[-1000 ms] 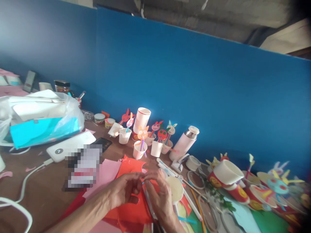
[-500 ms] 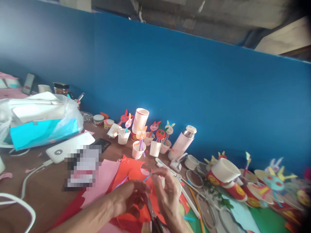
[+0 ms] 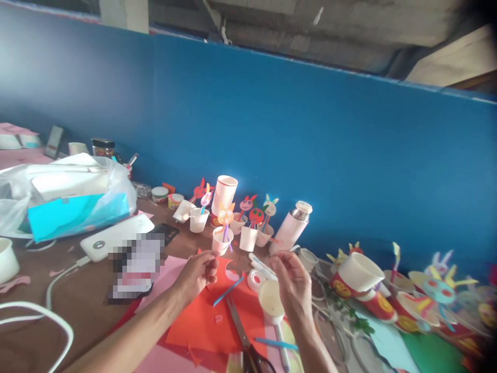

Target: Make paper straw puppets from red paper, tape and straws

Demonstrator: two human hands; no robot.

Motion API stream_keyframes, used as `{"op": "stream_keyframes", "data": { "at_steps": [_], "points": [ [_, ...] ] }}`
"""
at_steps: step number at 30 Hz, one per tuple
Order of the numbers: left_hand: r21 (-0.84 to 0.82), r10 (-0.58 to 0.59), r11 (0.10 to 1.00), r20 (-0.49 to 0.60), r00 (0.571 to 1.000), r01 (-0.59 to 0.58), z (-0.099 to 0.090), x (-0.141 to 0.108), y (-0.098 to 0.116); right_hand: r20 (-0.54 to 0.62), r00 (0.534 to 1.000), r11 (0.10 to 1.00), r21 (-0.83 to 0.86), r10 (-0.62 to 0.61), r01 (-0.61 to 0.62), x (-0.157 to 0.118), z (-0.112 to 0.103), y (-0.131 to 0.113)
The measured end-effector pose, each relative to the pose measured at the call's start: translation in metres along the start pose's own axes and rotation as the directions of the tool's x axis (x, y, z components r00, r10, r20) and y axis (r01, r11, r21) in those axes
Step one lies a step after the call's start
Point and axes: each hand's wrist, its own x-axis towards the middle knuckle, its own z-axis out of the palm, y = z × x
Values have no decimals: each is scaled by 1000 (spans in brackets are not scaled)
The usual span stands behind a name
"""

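Note:
My left hand [image 3: 199,273] hovers over the left part of the red paper [image 3: 194,321], its fingers curled and thumb and forefinger pinched. My right hand [image 3: 294,277] is raised beside an upright paper cup [image 3: 271,303], fingertips pressed together. Anything in either pinch is too small to make out. Between the hands, a blue strip [image 3: 229,290] lies across the red paper. Scissors [image 3: 241,329] with dark handles rest below it, blades pointing away from me. Another blue strip [image 3: 276,344] lies by my right forearm. Behind the paper cup is a small round white container [image 3: 256,280].
Several small cups with paper animal faces, such as an orange one [image 3: 225,213], stand near the blue wall [image 3: 310,129]. A pink flask [image 3: 291,228] is beside them. More decorated cups [image 3: 359,274] lie at right. Left are a plastic bag [image 3: 77,191], power bank [image 3: 116,235] and cable [image 3: 58,285].
My hands have moved apart and away from me, from above the scissors. The blue strip near my fingers now lies on the red paper. The view has tilted slightly up.

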Motion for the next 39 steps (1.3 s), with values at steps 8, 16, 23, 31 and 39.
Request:
{"op": "stream_keyframes", "data": {
  "at_steps": [8, 16, 23, 31, 39],
  "points": [
    [148, 226, 963, 16, 974, -226, 1, 19, -18, 52, 998, 999, -46, 32, -30, -3, 10, 0],
    [241, 361, 908, -32, 932, -344, -8, 34, -9, 94, 995, 998, -61, 28, -22, -5, 14, 2],
    [306, 211, 929, 28, 977, -209, -6, 21, -20, 112, 992, 998, -7, 63, -63, -7, 17, 5],
    [547, 132, 794, 271, 954, -265, -12, 12, -19, 312, 949, 989, -147, 35, 12, -35, 42, -11],
    [723, 98, 469, 528, 843, -508, -13, -10, 4, 241, 970, 986, -163, 2, 39, -29, 32, -16]
  ]
}}
